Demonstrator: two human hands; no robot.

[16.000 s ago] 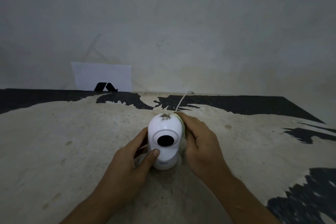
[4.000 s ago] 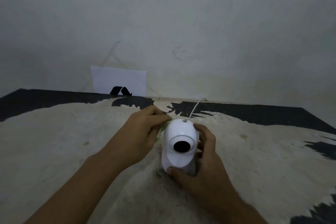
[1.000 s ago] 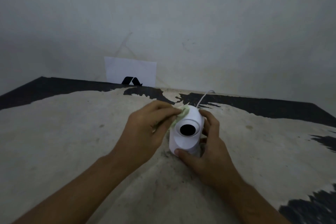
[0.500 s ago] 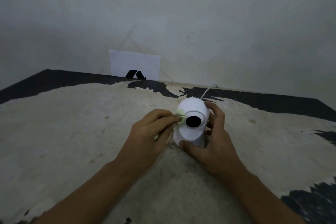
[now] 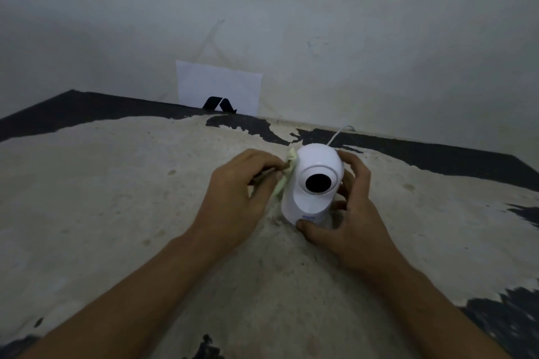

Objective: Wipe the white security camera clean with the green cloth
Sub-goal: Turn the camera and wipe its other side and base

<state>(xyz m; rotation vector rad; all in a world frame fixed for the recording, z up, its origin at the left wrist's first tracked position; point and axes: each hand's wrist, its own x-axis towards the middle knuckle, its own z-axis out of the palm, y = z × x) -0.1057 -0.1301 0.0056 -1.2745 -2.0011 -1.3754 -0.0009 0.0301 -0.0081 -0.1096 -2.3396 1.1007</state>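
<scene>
The white security camera (image 5: 313, 166) stands upright on the worn tabletop (image 5: 116, 213), its round black lens facing me. My left hand (image 5: 236, 198) pinches the pale green cloth (image 5: 284, 178) and presses it against the camera's left side. My right hand (image 5: 347, 213) wraps around the camera's right side, thumb on the front of its base. A thin white cable (image 5: 338, 134) runs from behind the camera toward the wall. Most of the cloth is hidden under my fingers.
A white card (image 5: 218, 87) with a black logo leans against the wall at the back of the table. The tabletop is cream with peeling black patches along the far edge and at the lower right. A plain wall rises right behind.
The cloth slid from the camera's upper front, beside the lens, round to its left side. The right hand keeps its hold. The view shifted slightly.
</scene>
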